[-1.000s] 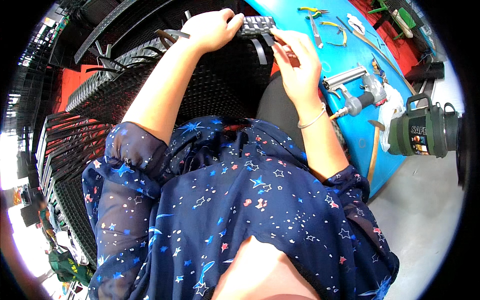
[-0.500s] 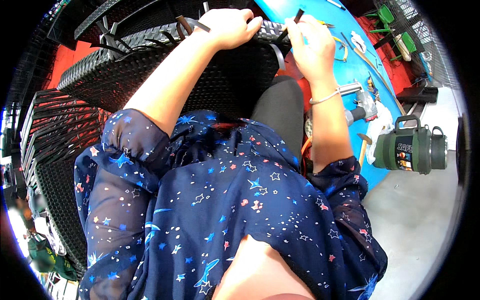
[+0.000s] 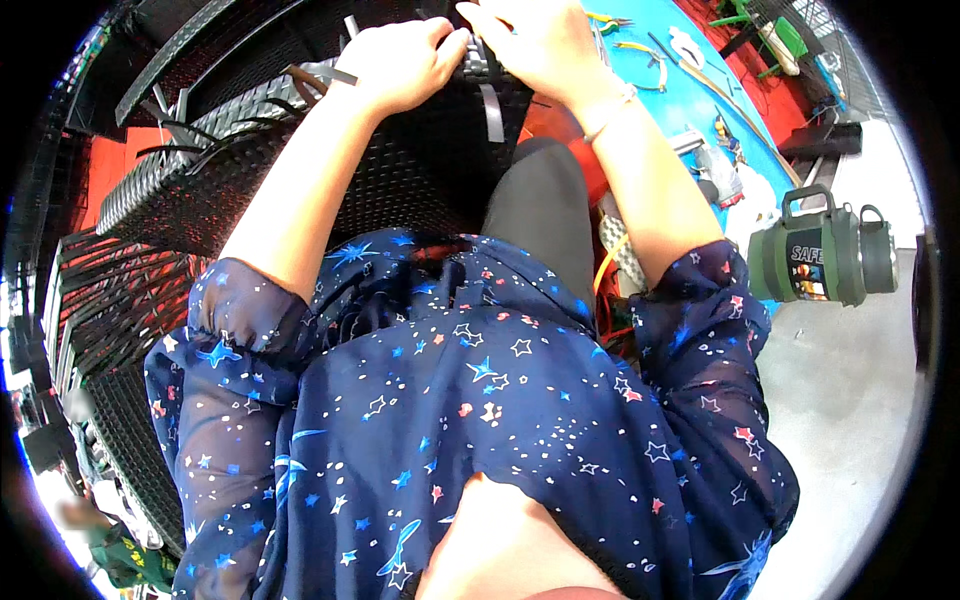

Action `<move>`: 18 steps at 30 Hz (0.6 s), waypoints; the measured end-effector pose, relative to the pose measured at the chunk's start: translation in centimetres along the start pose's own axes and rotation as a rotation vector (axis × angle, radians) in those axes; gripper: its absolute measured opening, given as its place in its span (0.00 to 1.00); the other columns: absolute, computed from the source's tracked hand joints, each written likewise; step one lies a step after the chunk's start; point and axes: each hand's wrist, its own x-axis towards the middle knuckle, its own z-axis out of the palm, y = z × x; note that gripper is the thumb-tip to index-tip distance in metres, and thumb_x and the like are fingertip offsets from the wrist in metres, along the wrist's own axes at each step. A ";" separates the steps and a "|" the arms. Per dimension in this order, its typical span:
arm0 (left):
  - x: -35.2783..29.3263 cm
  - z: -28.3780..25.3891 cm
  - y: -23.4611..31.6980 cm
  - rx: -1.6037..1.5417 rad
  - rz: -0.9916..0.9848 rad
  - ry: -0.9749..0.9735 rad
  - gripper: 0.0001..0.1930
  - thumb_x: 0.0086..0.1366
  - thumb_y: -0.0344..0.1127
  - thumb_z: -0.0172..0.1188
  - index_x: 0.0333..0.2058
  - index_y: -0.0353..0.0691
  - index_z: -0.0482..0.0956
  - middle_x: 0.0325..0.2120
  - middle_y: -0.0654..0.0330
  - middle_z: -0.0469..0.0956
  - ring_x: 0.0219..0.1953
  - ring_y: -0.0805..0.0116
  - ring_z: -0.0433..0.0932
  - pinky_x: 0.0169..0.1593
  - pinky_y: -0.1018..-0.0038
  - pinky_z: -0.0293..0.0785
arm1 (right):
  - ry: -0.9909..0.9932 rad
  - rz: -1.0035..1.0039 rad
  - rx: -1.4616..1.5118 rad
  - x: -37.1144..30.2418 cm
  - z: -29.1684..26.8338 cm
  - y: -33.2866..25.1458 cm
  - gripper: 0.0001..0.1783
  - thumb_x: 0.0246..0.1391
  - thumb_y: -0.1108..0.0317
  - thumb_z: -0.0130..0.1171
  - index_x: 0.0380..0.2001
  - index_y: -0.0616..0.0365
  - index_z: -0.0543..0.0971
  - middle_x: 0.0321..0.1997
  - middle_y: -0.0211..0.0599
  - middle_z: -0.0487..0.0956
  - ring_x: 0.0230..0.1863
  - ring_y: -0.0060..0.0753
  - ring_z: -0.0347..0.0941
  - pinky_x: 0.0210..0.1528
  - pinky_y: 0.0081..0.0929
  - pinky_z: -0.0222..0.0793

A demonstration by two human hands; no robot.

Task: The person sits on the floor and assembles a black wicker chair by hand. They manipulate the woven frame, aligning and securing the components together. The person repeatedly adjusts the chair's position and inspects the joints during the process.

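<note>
A black woven wicker panel [image 3: 210,190] leans across my lap, with loose flat strips [image 3: 190,130] sticking out along its upper edge. My left hand [image 3: 400,65] is closed over that edge, its thumb and fingertips pressed at the weave. Right beside it, my right hand [image 3: 545,50] has its fingers drawn together at the same edge. Whatever its fingertips pinch is hidden at the picture's top. A short grey strip [image 3: 492,112] hangs down from the panel below the hands. Close to my left wrist, another grey strip end [image 3: 335,73] juts out.
At the right, a blue table [image 3: 690,95] bears yellow-handled pliers [image 3: 645,62], a grey metal tool [image 3: 715,170] and white scraps. A green flask [image 3: 815,250] stands by its near edge. Black woven pieces [image 3: 110,300] are stacked at the left. Green chairs [image 3: 785,40] stand far right.
My right hand has moved left and up along the panel's edge, close to my left hand. The dark strip end that showed at its fingers is out of sight. The view has shifted somewhat.
</note>
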 end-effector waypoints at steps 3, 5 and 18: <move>-0.5 -0.5 0.0 0.020 0.003 0.027 0.22 0.74 0.53 0.45 0.41 0.42 0.81 0.35 0.51 0.84 0.39 0.50 0.83 0.45 0.58 0.79 | -0.110 0.154 0.038 -0.3 1.0 1.2 0.11 0.54 0.66 0.63 0.23 0.62 0.81 0.25 0.48 0.80 0.28 0.52 0.75 0.32 0.42 0.70; -0.1 -0.4 0.2 0.009 -0.012 -0.026 0.21 0.74 0.53 0.45 0.44 0.44 0.81 0.37 0.51 0.84 0.42 0.51 0.83 0.47 0.58 0.78 | -0.161 0.336 0.099 -1.0 1.0 1.8 0.13 0.58 0.63 0.61 0.24 0.61 0.82 0.23 0.47 0.80 0.25 0.50 0.77 0.30 0.41 0.71; 0.7 0.0 -0.6 -0.005 -0.043 -0.114 0.20 0.74 0.54 0.46 0.51 0.49 0.79 0.43 0.52 0.83 0.48 0.49 0.80 0.51 0.59 0.76 | -0.189 0.656 0.202 -2.4 3.0 3.4 0.17 0.62 0.61 0.57 0.23 0.61 0.82 0.19 0.44 0.80 0.20 0.41 0.78 0.28 0.37 0.71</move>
